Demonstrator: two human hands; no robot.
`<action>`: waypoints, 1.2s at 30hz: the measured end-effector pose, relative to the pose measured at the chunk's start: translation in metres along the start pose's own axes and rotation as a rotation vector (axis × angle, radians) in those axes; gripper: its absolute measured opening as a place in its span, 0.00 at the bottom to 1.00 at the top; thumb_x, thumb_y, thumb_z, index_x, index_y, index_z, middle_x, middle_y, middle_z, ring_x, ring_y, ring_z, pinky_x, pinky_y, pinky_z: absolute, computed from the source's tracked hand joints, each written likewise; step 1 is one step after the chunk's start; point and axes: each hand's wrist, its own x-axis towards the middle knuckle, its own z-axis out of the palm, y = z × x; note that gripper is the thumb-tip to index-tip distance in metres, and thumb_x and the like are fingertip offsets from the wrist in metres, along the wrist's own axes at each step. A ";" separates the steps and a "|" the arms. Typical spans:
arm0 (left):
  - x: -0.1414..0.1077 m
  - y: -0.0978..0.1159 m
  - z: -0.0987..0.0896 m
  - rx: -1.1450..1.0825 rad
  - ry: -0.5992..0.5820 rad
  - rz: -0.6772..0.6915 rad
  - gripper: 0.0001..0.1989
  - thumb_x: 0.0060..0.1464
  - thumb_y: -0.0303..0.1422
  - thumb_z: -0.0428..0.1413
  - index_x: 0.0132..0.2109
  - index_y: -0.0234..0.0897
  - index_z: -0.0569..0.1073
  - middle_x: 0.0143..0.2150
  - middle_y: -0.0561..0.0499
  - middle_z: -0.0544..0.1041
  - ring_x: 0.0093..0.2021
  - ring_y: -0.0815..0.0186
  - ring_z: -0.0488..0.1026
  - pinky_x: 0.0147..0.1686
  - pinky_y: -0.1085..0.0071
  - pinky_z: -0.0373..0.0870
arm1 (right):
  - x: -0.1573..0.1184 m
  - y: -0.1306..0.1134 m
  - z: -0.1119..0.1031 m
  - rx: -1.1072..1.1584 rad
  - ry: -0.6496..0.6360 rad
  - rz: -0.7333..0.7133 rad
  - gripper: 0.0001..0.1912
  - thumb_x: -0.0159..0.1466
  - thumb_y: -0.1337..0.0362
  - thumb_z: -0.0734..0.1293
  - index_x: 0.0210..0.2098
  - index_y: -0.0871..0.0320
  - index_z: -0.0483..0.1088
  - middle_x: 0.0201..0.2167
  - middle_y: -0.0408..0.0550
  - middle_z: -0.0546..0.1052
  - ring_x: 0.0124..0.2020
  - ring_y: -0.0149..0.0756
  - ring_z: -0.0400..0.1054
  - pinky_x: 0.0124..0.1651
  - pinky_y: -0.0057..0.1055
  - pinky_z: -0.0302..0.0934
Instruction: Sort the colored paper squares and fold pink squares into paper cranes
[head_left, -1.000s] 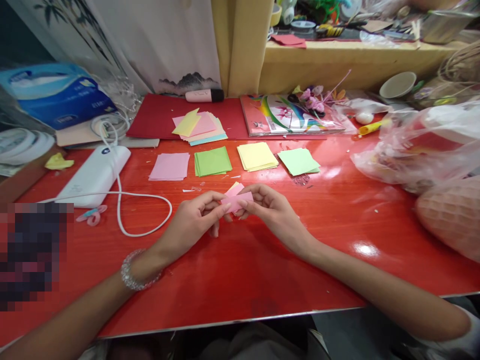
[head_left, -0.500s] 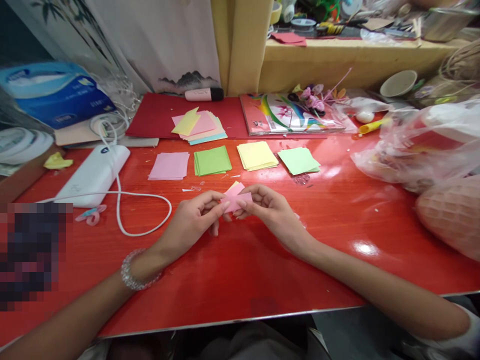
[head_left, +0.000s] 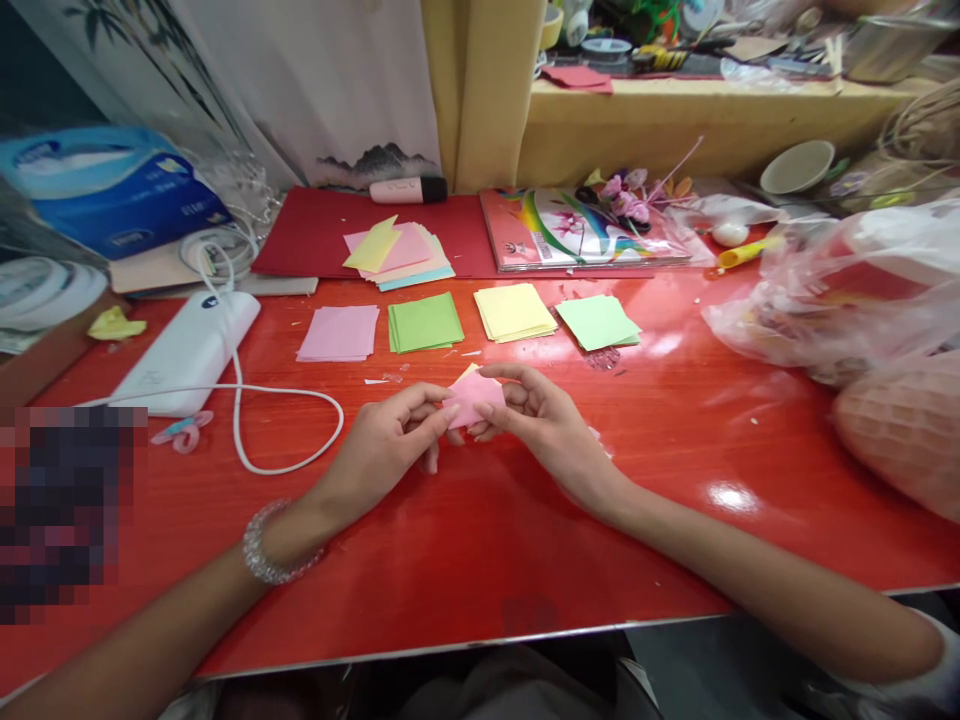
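Note:
A small pink sheet of paper (head_left: 474, 400) is held between both hands above the red table, with a sliver of yellow showing behind its top edge. My left hand (head_left: 401, 425) pinches its left side between thumb and fingers; a bead bracelet circles that wrist. On the right side, my right hand (head_left: 536, 410) grips the paper with its thumb on the near face. Just beyond lie square paper stacks in a row: pinkish-purple (head_left: 337, 333), green (head_left: 426, 322), yellow (head_left: 514, 312) and pale green (head_left: 598, 321).
A white power bank (head_left: 187, 350) with a looping white cable (head_left: 289, 468) lies at left. Mixed paper sheets (head_left: 405, 250) rest on a red folder (head_left: 300, 235), beside a colourful booklet (head_left: 517, 235). Plastic bags (head_left: 840, 290) crowd the right side. The table's front edge (head_left: 525, 637) is near my body.
The pink paper shows as a fuller, more pointed shape now, where its upper edge dipped between two parts before. My hands have barely shifted.

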 end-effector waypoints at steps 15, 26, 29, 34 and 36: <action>-0.002 0.004 0.000 0.016 -0.029 0.023 0.14 0.58 0.44 0.51 0.37 0.37 0.68 0.29 0.55 0.74 0.23 0.73 0.68 0.27 0.76 0.63 | -0.004 0.001 0.000 -0.121 -0.041 -0.061 0.17 0.61 0.65 0.66 0.50 0.55 0.61 0.28 0.39 0.73 0.29 0.28 0.71 0.38 0.30 0.68; -0.007 0.001 0.000 0.233 0.074 0.150 0.14 0.58 0.43 0.50 0.32 0.37 0.70 0.24 0.58 0.68 0.24 0.74 0.61 0.25 0.77 0.56 | -0.003 -0.001 0.002 -0.066 -0.132 0.010 0.08 0.62 0.63 0.66 0.40 0.58 0.66 0.26 0.42 0.76 0.25 0.28 0.72 0.30 0.28 0.68; -0.007 0.000 0.000 0.217 0.104 0.155 0.14 0.58 0.43 0.50 0.32 0.37 0.69 0.24 0.57 0.67 0.25 0.73 0.61 0.25 0.76 0.56 | -0.004 -0.002 0.003 -0.026 -0.120 0.068 0.09 0.62 0.60 0.65 0.30 0.61 0.66 0.26 0.45 0.76 0.23 0.28 0.72 0.28 0.26 0.68; -0.004 0.001 -0.002 0.199 0.037 0.125 0.14 0.58 0.43 0.50 0.32 0.37 0.69 0.26 0.57 0.68 0.26 0.72 0.62 0.27 0.75 0.57 | -0.007 -0.001 0.002 -0.086 -0.115 0.045 0.12 0.62 0.58 0.65 0.29 0.60 0.64 0.25 0.44 0.75 0.21 0.27 0.71 0.25 0.26 0.68; -0.002 0.001 -0.002 0.171 0.001 0.116 0.14 0.58 0.43 0.50 0.33 0.37 0.69 0.29 0.56 0.70 0.30 0.70 0.65 0.30 0.75 0.60 | -0.008 -0.001 0.001 -0.151 -0.150 0.019 0.12 0.63 0.57 0.64 0.29 0.60 0.64 0.24 0.43 0.74 0.20 0.27 0.71 0.24 0.25 0.67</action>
